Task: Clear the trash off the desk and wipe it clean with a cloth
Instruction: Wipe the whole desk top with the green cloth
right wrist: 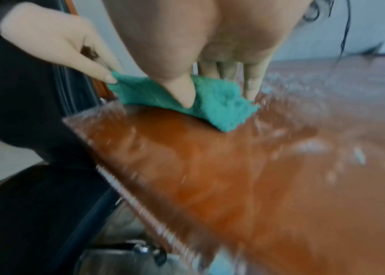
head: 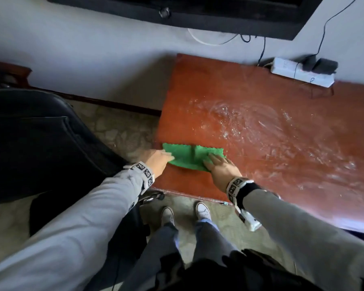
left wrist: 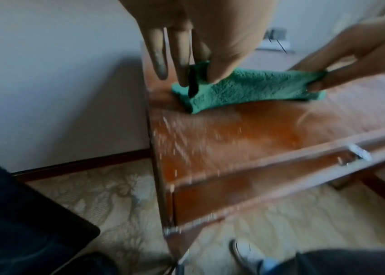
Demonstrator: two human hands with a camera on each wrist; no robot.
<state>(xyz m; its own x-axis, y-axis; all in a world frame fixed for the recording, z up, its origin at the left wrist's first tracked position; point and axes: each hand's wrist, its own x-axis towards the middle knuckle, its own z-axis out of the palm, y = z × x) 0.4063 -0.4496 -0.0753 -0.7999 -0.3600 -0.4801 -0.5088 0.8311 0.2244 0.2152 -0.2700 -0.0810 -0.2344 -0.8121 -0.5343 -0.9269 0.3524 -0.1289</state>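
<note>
No trash shows on the red-brown worktop (head: 261, 97), so clearing looks done, but wet streaks (head: 250, 120) across the centre and right of the head view suggest wiping is only partly finished. The green cloth (head: 189, 156) lies folded at the lower-left corner of the worktop, the left hand (head: 158, 161) pinching one end and the right hand (head: 221, 170) pinching the other. A white power strip (head: 301, 72) with plugs and cables sits at upper right, in the way of wiping that far corner, and a dark chair (head: 40, 139) stands at left.

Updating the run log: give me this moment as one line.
left hand: pinches green cloth | right hand: grips cloth | cloth: on desk near left edge | desk: white smears remain
</note>
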